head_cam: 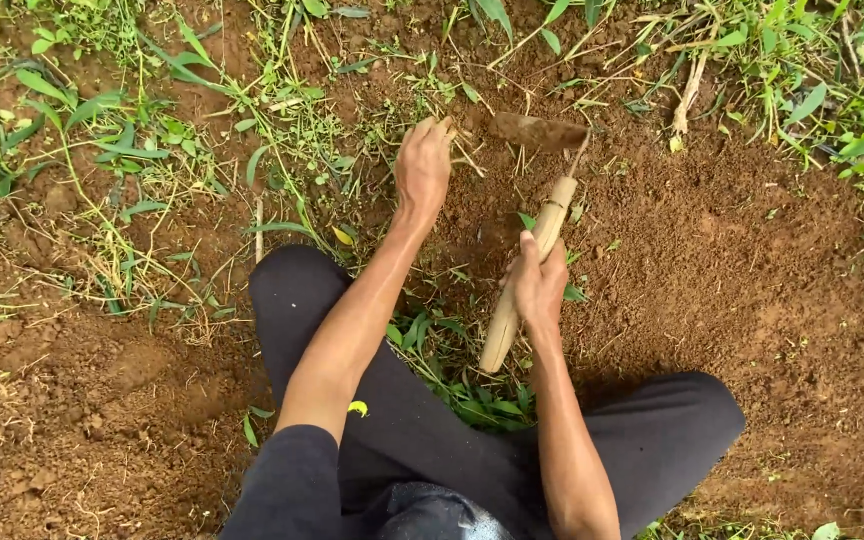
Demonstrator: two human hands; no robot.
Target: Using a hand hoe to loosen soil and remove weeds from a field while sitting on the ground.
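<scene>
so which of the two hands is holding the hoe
The right hand, wrapped around the hoe by its wooden handle; the left hand grips weeds instead.

Left hand (423, 165) stretched forward, palm down, fingers (430, 128) curled; right hand (536, 285) fisted, thumb up, forearm drawn in.

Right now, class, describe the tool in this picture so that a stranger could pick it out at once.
Start at the patch of bare reddish-brown soil in front of the squatting person's dark trousers. There the right hand grips a short hand hoe with a pale wooden handle. Its flat, rusty-brown metal blade, unlike the green weeds around, is the only made thing on the ground.
</scene>
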